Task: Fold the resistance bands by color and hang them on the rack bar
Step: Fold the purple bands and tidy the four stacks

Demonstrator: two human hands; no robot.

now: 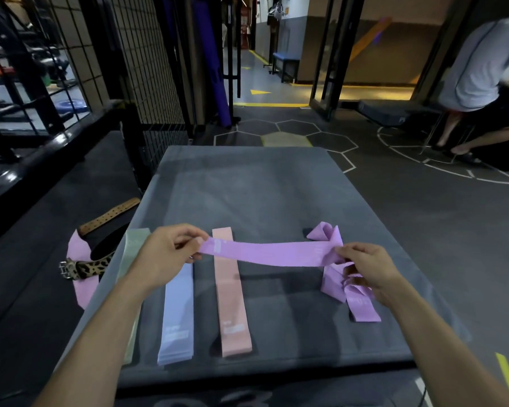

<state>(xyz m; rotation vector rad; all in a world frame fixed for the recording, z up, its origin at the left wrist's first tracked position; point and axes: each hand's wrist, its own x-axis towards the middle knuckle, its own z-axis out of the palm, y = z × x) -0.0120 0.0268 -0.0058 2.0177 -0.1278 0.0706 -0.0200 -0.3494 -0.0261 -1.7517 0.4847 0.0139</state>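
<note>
Purple band (272,253) stretched level above the grey mat (276,177), your left hand (165,254) pinching one end, your right hand (365,268) pinching the other. Under your right hand, more purple bands (362,306) lie crumpled on the mat; beneath the stretched band lie the pink band (232,304), then the blue band (177,318), then the pale green band (133,259) at the mat's left edge, all flat. Off the mat's left edge: a leopard-print belt (86,267), a tan strap (109,215), another purple piece (81,257).
</note>
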